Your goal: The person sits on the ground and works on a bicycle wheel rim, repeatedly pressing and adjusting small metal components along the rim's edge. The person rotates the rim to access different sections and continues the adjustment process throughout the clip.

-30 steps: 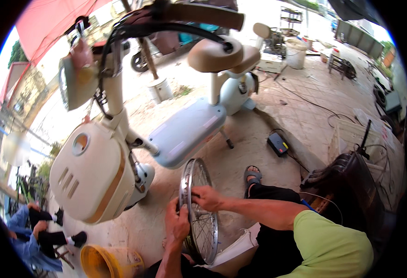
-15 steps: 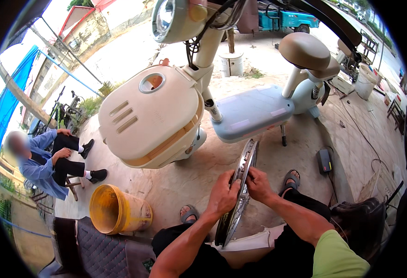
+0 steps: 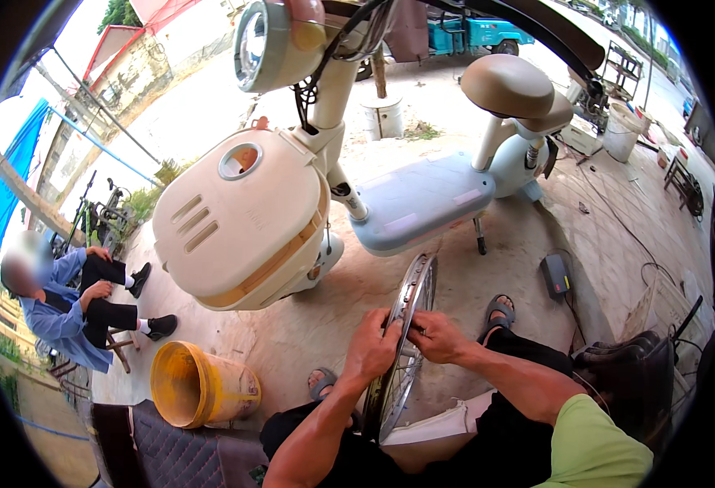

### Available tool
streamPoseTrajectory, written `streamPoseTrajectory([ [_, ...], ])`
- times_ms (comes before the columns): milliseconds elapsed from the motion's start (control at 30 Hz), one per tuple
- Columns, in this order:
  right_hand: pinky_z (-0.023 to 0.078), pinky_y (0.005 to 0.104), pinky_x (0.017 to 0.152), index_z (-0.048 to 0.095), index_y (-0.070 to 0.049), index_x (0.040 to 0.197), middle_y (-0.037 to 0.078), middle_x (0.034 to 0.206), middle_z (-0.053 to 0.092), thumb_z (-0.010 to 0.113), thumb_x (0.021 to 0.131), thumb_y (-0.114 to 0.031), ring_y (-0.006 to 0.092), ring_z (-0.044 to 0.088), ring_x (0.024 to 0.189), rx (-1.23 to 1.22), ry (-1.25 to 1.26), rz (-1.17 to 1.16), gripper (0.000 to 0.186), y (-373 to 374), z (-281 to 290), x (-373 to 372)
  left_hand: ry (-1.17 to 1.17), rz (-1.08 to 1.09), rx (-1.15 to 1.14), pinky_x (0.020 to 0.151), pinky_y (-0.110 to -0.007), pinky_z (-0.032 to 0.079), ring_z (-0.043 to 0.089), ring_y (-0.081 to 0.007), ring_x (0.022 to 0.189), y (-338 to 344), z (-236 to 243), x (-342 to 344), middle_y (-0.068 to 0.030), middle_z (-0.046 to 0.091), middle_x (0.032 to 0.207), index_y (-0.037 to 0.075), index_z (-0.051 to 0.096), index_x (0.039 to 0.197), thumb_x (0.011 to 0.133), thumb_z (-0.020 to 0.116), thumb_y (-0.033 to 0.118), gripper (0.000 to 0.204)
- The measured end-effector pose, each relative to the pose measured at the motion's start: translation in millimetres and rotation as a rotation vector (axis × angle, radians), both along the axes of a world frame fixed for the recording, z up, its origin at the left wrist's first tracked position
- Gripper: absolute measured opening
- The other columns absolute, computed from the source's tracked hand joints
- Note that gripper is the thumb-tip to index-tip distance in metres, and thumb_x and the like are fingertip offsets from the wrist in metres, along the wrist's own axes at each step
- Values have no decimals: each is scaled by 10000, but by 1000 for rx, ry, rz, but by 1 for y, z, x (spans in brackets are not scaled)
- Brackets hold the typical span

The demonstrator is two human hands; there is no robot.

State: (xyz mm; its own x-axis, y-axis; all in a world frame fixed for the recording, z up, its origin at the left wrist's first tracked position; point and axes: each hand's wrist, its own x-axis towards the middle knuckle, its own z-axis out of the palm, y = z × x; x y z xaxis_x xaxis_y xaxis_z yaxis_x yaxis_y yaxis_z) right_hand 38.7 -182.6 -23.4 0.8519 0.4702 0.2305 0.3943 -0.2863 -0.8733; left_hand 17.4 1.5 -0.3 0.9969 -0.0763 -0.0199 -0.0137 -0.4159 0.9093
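A spoked metal wheel rim [image 3: 412, 294] stands upright between my legs, seen almost edge-on. My left hand [image 3: 373, 346] grips the rim from its left side, fingers curled over the edge. From the right, my right hand [image 3: 437, 335] is closed on the same rim, close to the left hand. Both thumbs press near the rim's outer band. Spokes show below my right hand; the rim's lowest part is hidden by my legs.
An electric scooter [image 3: 422, 203] stands ahead, its cream front basket [image 3: 244, 220] nearest. A yellow bucket [image 3: 203, 386] is at my left, a seated person [image 3: 69, 293] beyond it. A black charger-like box [image 3: 554, 276] lies to the right, with cables nearby.
The head view has shifted, so the scooter and surroundings sit further left. The rim has turned a little, showing more of its spokes, with both hands still on it.
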Motion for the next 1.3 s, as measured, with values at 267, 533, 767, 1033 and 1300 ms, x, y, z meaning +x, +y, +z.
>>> streamPoseTrajectory([
  [267,545,438,784,680,-32,1106,197,1018,689,685,918,-162,397,669,914,-27,-89,-91,229,-15,-9,12,12,-15,79,916,-424,493,625,-390,1014,1,3,5,-231,646,1082,-16,663,1128,958,613,271,337],
  [533,546,413,797,692,-15,1090,155,997,692,721,921,-233,325,689,898,-48,-170,-285,277,-17,-17,29,26,-4,26,836,-416,499,636,-354,908,-2,8,3,-211,651,970,-14,654,1069,963,619,266,301],
  [767,542,382,793,664,7,1065,164,965,725,657,977,-216,256,693,859,87,297,-458,240,-6,-19,36,60,-12,33,755,-418,493,634,-333,802,-3,12,3,-200,649,861,-1,638,1019,975,609,272,278],
  [1033,502,272,723,719,-20,1098,14,891,721,596,1021,-178,86,613,786,295,516,-268,214,-6,-36,46,96,-32,87,764,-413,504,662,-327,818,0,14,3,-207,674,883,-2,641,1063,991,599,298,311],
  [1300,498,283,721,745,-56,1054,1,875,714,590,1039,-231,94,602,768,454,516,-209,234,-2,-48,45,79,-12,29,763,-403,514,671,-304,806,0,7,-1,-202,690,882,-5,649,1070,987,618,289,306],
])
